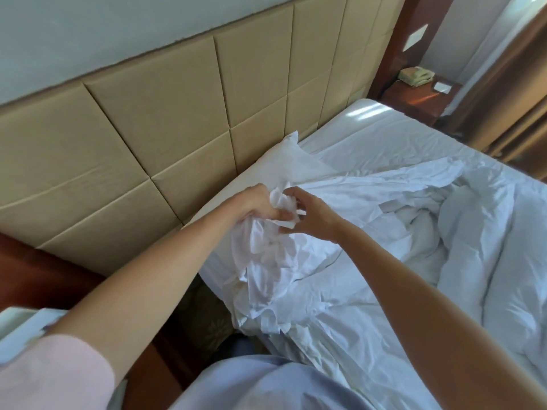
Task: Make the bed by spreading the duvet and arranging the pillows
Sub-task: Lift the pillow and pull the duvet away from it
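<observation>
Left hand (254, 207) and right hand (307, 216) are both closed on one bunched corner of the duvet (370, 208), held over the pillow (284, 170) at the headboard (142, 125), the crumpled bulk trailing toward 4 o'clock, so spreading is judged pending.
</observation>
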The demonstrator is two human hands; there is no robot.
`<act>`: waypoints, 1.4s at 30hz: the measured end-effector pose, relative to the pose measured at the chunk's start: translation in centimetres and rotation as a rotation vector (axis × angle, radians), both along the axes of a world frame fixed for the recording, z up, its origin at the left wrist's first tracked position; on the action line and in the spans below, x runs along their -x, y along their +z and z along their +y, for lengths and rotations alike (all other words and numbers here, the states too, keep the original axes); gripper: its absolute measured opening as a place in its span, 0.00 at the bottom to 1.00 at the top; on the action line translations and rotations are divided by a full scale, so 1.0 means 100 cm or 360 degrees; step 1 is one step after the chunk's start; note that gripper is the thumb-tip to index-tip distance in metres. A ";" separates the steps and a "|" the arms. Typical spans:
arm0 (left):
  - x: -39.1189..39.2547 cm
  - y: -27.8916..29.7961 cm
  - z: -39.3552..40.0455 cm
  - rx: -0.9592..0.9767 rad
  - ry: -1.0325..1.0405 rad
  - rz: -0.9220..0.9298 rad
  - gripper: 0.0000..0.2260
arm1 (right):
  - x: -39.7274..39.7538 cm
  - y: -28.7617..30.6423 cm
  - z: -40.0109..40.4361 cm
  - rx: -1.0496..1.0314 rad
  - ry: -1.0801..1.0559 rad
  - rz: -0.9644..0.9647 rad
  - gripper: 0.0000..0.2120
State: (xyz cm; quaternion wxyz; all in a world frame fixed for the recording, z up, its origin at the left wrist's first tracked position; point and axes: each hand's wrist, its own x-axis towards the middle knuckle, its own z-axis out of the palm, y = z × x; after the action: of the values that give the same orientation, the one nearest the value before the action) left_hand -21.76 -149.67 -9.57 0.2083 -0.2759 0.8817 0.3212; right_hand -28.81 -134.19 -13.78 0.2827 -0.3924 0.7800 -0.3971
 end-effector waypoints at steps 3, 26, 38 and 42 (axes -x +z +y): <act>-0.007 -0.005 -0.008 0.0058 0.0019 0.0030 0.23 | 0.010 0.001 0.011 -0.0014 0.0117 -0.0312 0.29; -0.060 -0.009 -0.156 -0.0427 0.0475 0.0167 0.24 | 0.108 0.007 -0.122 0.0631 -0.1106 -0.0629 0.12; -0.063 -0.040 -0.329 -0.0305 0.0840 0.0247 0.17 | 0.115 0.012 -0.347 0.0421 -0.0861 -0.0351 0.13; -0.059 -0.069 -0.347 0.0164 0.0695 0.0208 0.14 | 0.123 -0.003 -0.377 0.0263 -0.0767 -0.0260 0.08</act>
State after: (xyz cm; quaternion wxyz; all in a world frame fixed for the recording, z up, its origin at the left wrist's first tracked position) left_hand -15.91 -184.35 -16.46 0.0618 -0.4490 0.8279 0.3303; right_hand -41.08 -171.94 -14.05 0.2089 -0.1837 0.7904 -0.5457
